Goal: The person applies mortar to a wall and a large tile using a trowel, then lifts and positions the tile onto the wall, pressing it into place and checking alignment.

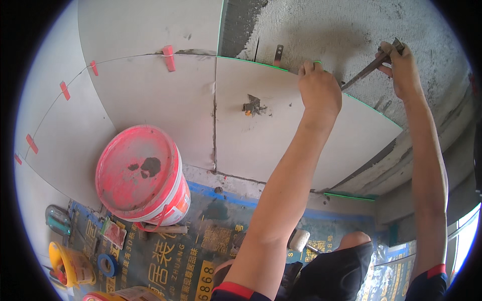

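Observation:
My left hand (320, 85) has its fingers curled over the green-trimmed top edge of a pale wall tile (261, 140). At the upper right, my right hand (401, 70) grips a long, dark, narrow metal tool (369, 70), which slants down toward that edge beside my left hand; its low end is partly behind that hand. Above the tile is rough grey wall (316, 25), with a small perforated metal tab (279, 52) at the edge. A dark clip-like piece (253, 105) with grey smears sits on the tile's face.
A red-lidded bucket (135, 170) stands at left against tiled walls with red wedges (168, 57) in the joints. A yellow bucket (73, 266), blue tape roll (107, 264) and white-headed mallet (299, 240) lie on the covered floor (170, 256). A concrete ledge (416, 200) runs at right.

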The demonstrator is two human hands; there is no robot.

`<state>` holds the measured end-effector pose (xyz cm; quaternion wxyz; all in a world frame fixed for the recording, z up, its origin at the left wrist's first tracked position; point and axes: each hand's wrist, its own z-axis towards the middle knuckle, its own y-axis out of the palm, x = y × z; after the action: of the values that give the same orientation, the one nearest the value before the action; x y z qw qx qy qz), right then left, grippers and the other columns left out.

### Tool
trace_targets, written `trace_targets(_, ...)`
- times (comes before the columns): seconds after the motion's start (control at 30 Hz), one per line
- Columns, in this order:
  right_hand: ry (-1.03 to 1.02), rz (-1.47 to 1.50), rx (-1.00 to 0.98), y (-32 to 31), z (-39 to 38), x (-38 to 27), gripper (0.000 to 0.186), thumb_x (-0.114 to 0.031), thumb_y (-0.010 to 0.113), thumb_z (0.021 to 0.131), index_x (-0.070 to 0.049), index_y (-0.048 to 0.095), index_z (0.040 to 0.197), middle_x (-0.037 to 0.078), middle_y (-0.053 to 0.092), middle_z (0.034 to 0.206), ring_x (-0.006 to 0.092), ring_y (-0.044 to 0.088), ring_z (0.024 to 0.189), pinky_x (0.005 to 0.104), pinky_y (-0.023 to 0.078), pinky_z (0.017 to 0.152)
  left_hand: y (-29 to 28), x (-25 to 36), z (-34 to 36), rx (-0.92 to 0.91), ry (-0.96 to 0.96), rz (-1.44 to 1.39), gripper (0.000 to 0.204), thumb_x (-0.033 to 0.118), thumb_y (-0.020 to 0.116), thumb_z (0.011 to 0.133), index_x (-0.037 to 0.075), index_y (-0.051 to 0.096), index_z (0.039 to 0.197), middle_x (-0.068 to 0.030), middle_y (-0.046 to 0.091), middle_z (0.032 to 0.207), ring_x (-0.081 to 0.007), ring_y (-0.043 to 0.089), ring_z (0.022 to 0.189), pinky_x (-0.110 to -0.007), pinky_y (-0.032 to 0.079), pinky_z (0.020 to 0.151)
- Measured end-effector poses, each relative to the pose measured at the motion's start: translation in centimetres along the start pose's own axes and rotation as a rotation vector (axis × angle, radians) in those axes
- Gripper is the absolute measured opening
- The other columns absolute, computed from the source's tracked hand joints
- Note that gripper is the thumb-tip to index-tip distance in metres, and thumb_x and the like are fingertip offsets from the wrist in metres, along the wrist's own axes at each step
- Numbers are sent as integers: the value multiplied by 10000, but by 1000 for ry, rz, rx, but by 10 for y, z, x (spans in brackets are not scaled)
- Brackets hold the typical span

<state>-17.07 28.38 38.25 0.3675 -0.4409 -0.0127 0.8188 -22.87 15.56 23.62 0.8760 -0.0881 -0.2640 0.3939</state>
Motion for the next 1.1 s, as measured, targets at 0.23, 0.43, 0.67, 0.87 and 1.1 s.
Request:
trace_targets(0.23,-33,-4,-5,1,0,-2,251,-192,568,911,19,492,1025,115,600,912,202,614,902,402,531,866,-1,0,0,-21,-31,-38,115,78,594,706,39,700,683,-130,616,941,-293,501,1012,-336,440,850)
trace_targets(0.43,-50,-22,-12,0,-3,-1,261,-202,573,911,20,494,1023,115,601,905,203,616,885,392,540,854,0,2,-3,7,-10,-23,118,75,592,701,45,701,668,-130,618,926,-289,505,993,-340,442,843)
trace_targets(0.67,-43,-1,7,4,-5,-3,239,-198,575,913,11,507,1008,108,605,890,184,618,867,374,547,831,-1,-1,-4,-21,-8,-36,109,61,594,692,37,700,679,-135,614,917,-295,508,985,-342,443,837)
trace_targets(0.87,-37,-44,-18,0,11,-2,225,-200,570,920,-8,512,1022,84,612,875,173,613,858,365,524,836,2,-1,-5,45,34,-96,100,57,593,685,26,681,650,-145,606,905,-303,516,960,-362,445,839)
trace_targets(1.1,30,285,1,19,4,4,189,-229,564,934,-57,514,995,40,597,820,152,599,786,344,462,860,6,-7,-7,112,50,15,133,72,569,721,18,681,674,-139,610,895,-298,528,957,-378,405,925)
